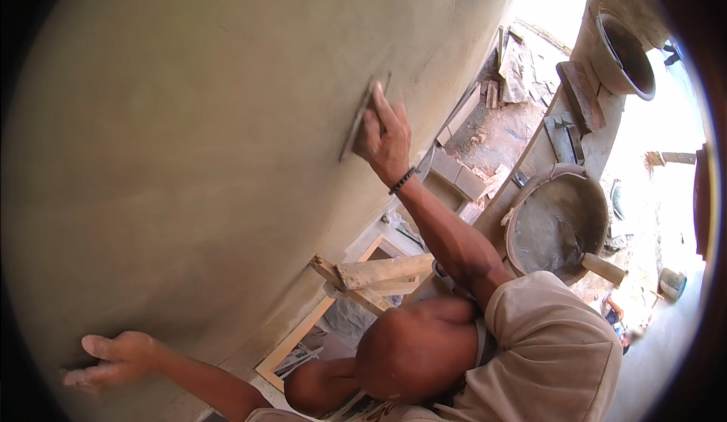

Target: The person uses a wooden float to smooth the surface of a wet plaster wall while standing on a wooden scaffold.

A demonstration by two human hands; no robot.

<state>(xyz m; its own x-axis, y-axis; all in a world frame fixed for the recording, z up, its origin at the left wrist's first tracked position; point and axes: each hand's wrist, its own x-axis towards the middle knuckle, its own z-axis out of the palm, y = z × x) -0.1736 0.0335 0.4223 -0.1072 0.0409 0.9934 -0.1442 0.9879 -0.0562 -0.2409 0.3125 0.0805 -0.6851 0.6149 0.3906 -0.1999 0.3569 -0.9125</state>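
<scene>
Grips a trowel (pixel 354 129) in the right hand (pixel 388 139) against the wall (pixel 189 149), toward its right edge; lies left of the palm, slanting lengthwise up-right. For the farther left hand (pixel 121 355), cannot tell the grip.

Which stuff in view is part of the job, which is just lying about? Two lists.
In the job:
flat tool, held at the wall by the right hand
wall
basin of grey mix, probably

Lying about, it seems:
brick
bucket
board
wood frame
</scene>
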